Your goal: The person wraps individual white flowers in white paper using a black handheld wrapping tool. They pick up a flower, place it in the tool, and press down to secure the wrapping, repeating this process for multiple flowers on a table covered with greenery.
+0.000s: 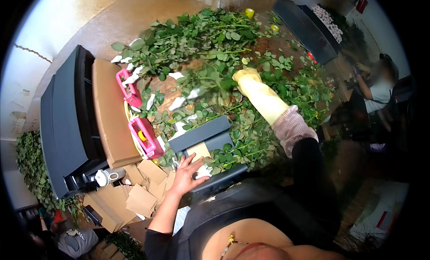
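My left hand (188, 176) is bare, with its fingers spread. It lies against a white-sleeved rose head (203, 172) and the edge of a small cardboard piece (199, 150). Both sit on a dark grey stand (220, 142) with a ridged grey panel (200, 134) across its far side. Leafy rose stems (248, 150) lie over the stand's right part. My right hand (248, 77), in a long yellow glove, is closed among the foliage around a rose stem (218, 83). That stem is blurred, its white-sleeved head (195, 93) pointing left; the grip itself is partly hidden.
A pile of rose stems (201, 38) covers the table's far side. Pink tape dispensers (156, 147) stand left, beside a cardboard block (112, 115) and grey ridged panel (65, 118). Cardboard sheets (142, 199) and a white-lidded bottle (107, 177) lie near left. People (378, 88) work nearby.
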A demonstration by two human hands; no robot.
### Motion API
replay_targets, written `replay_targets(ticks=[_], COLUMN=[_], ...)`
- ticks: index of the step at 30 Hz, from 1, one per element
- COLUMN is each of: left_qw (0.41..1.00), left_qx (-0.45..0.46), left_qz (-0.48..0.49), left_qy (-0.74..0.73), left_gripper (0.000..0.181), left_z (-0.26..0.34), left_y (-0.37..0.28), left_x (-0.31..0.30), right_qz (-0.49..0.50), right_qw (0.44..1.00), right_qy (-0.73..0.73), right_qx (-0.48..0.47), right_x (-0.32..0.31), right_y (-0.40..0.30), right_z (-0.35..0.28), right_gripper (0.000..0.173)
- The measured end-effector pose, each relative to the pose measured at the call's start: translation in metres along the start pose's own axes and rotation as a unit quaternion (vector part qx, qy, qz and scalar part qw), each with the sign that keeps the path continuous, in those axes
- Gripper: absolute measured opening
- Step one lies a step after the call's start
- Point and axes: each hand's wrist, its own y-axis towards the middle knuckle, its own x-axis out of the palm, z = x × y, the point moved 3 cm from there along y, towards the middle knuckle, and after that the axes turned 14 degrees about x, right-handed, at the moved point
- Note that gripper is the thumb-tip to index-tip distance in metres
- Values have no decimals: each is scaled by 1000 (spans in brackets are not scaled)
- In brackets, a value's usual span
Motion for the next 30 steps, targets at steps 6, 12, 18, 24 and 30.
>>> replay_targets(ticks=[6, 12, 18, 24, 30], left_qw=[998, 990, 955, 938, 957], left_qx=[19, 29, -146, -133, -124], left_qz=[18, 129, 183, 227, 182], left_qy=[61, 51, -181, -224, -187], left_gripper=[38, 16, 37, 94, 54], left_z=[0, 1, -19, -23, -14], left_y=[4, 6, -6, -8, -3], left_x=[-1, 10, 31, 33, 24], right_qz=[138, 146, 112, -304, -268], right_qw=[980, 944, 915, 930, 930], right_qy=[-7, 73, -32, -183, -193], right_qx=[-143, -288, -387, 98, -160], right_x=[-17, -50, -64, 35, -11], right_y=[-32, -80, -180, -177, -185], right_z=[-13, -29, -22, 0, -8], right_gripper=[24, 52, 57, 65, 50])
